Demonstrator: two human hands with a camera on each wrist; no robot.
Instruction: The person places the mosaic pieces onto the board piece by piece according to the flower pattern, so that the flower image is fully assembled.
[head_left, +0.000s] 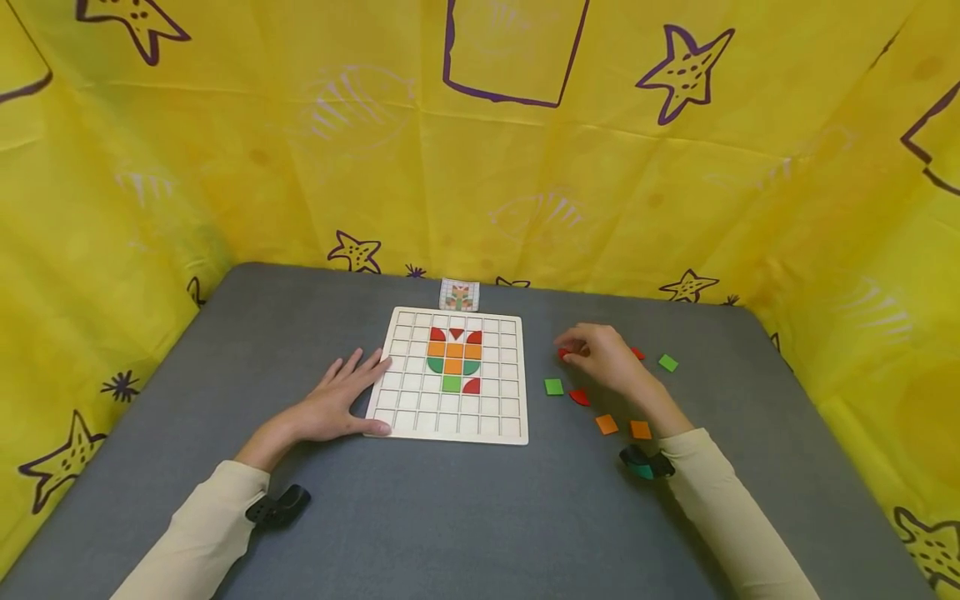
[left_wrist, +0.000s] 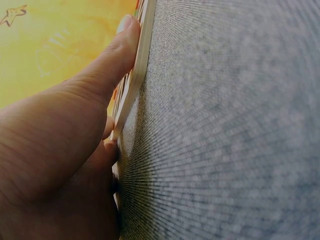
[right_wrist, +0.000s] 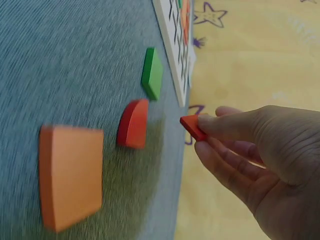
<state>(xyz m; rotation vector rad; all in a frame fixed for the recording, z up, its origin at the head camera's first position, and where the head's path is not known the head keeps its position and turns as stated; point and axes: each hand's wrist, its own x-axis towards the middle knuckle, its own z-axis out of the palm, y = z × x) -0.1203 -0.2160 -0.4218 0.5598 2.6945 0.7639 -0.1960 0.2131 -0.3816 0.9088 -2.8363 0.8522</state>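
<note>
A pale wooden grid board (head_left: 405, 400) lies on the table, with red, orange and green tiles set in its middle squares. My left hand (head_left: 330, 408) rests along its left side, fingers spread over the edge and thumb on the near left corner. To the right of the board, my right hand (head_left: 603, 358) pinches a small red tile (right_wrist: 192, 127) between thumb and fingers, above the table. Below that hand lie a green square tile (head_left: 553, 387) and a red quarter-circle tile (head_left: 579, 397). The lowest red tile (head_left: 472, 386) on the board sits beside a light green square (head_left: 452, 383).
Behind the board lies a small pattern card (head_left: 459, 295). Two orange square tiles (head_left: 607, 425) lie near the right wrist. Past the right hand are another red tile (head_left: 637, 353) and a green tile (head_left: 668, 362). A yellow curtain (head_left: 465, 183) hangs behind the grey table (head_left: 465, 525).
</note>
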